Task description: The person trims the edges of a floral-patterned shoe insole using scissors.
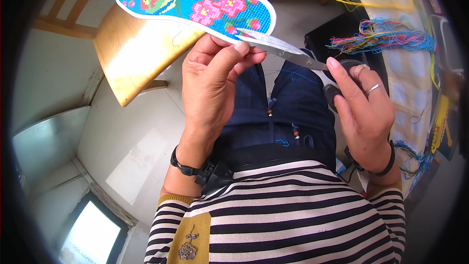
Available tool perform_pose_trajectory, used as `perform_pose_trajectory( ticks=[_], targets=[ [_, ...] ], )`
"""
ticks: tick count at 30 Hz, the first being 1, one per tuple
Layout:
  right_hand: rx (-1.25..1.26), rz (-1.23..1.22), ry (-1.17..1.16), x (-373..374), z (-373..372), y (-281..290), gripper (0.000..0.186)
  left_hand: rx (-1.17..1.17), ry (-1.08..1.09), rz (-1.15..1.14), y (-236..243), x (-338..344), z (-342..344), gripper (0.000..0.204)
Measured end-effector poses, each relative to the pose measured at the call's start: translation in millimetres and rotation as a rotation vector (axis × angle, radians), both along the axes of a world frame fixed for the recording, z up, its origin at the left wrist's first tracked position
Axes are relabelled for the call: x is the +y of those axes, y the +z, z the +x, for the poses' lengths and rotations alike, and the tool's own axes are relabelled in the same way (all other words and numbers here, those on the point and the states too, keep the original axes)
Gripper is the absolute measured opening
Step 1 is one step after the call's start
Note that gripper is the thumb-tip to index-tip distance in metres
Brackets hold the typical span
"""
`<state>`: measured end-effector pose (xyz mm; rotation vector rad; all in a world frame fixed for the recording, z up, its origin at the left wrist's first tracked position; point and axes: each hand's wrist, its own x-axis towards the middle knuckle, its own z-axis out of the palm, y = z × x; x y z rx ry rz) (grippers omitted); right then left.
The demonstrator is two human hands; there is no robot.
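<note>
My left hand (215, 71) pinches the near edge of an embroidered insole (190, 2), blue with pink flowers, a yellow-green figure and a white rim. The insole stretches away to the upper left. In my right hand (361, 105) is a pair of scissors (293, 54) with dark handles, fingers through the loops. Their blades point left, slightly parted, with the tips over the insole's edge beside my left thumb. Any thread between the blades is too fine to make out. A loose blue thread trails below the scissors over my dark trousers (283, 112).
A bundle of multicoloured embroidery threads (386, 36) lies at the right on a checked cloth (405, 83). Yellow strands (361, 2) loop at the upper right. More blue thread (413, 159) hangs lower down. A wooden chair (127, 49) stands at the left, its seat partly behind the insole.
</note>
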<state>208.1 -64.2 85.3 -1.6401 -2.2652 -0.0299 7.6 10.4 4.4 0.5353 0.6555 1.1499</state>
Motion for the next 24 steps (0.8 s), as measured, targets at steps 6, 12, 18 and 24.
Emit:
perform_pose_trajectory(
  ticks=[6, 12, 18, 24],
  targets=[
    [-0.030, 0.050, 0.022, -0.5, 3.0, -3.2, 0.056, 0.035, -0.005, 0.019, -0.8, 0.3, 0.2, 0.007],
    [-0.031, 0.071, 0.005, 2.4, -0.9, -6.7, 0.053, 0.045, 0.007, 0.026, -3.5, 1.4, 1.3, 0.007],
    [-0.025, 0.124, -0.008, 6.3, -8.0, -18.0, 0.052, 0.019, 0.077, -0.013, -0.7, 4.3, 2.8, 0.006],
    [0.029, 0.111, -0.038, 7.5, -17.4, -25.7, 0.054, -0.038, 0.109, 0.028, -5.3, 7.8, -0.2, 0.008]
  ],
)
